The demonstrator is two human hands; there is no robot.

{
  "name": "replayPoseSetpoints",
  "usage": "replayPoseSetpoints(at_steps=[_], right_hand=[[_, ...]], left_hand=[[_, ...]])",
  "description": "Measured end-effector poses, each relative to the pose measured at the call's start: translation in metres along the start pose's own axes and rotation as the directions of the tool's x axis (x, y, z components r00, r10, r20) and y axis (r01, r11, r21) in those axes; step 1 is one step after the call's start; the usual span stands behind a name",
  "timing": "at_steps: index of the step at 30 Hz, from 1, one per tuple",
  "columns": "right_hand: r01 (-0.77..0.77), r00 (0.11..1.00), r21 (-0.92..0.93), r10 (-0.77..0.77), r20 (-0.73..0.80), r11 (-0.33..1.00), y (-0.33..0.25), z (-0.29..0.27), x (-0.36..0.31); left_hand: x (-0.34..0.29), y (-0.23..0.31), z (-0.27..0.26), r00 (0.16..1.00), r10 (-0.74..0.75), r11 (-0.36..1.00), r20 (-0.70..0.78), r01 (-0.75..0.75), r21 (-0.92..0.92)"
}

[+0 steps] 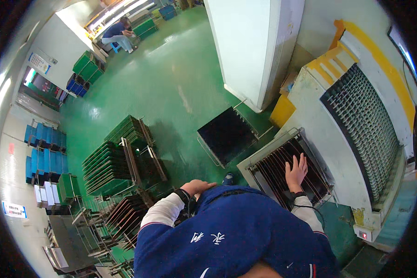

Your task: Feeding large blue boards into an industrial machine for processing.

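Note:
My right hand (297,172) is spread, palm down, over the upright thin dark panels (282,162) packed in a metal rack (248,167). It rests on their top edges or hovers just over them; I cannot tell which. Nothing shows in its grip. At my waist is my left hand (198,186), its fingers stretched out and partly hidden by the blue garment (245,217). It holds nothing that I can see. A dark wristband circles each wrist.
Right of the rack stands a machine with a roller conveyor (366,125). A rack of dark panels (229,134) sits on the green floor ahead, by a white pillar (243,41). Loaded racks (109,169) stand at left. A seated person (118,33) works far off.

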State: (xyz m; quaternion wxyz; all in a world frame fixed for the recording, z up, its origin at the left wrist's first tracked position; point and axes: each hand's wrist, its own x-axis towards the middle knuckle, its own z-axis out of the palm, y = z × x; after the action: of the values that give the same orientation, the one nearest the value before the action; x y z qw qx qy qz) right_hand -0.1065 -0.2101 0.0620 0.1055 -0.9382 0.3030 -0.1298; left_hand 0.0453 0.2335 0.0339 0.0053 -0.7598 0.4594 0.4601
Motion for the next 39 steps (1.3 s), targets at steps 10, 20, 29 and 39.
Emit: replayPoseSetpoints(at_steps=[10,20,29,39], right_hand=[[0.009,0.999,-0.018,-0.008,0.032,1.0,-0.008,0.004,-0.007],[-0.087,0.996,-0.072,0.087,0.002,0.994,-0.014,0.016,-0.017],[-0.073,0.997,-0.084,0.074,0.01,0.994,-0.019,0.01,-0.007],[-0.123,0.992,-0.159,0.126,0.007,0.98,-0.024,0.015,0.0]], left_hand=[[-0.008,-0.034,0.015,0.993,-0.08,0.945,0.086,0.103,-0.31],[-0.02,-0.015,-0.017,0.987,-0.043,0.88,0.153,0.11,-0.462],[-0.014,-0.025,0.005,0.994,-0.029,0.916,0.105,0.069,-0.395],[-0.002,-0.044,0.034,0.918,-0.28,0.755,0.282,0.392,-0.525]])
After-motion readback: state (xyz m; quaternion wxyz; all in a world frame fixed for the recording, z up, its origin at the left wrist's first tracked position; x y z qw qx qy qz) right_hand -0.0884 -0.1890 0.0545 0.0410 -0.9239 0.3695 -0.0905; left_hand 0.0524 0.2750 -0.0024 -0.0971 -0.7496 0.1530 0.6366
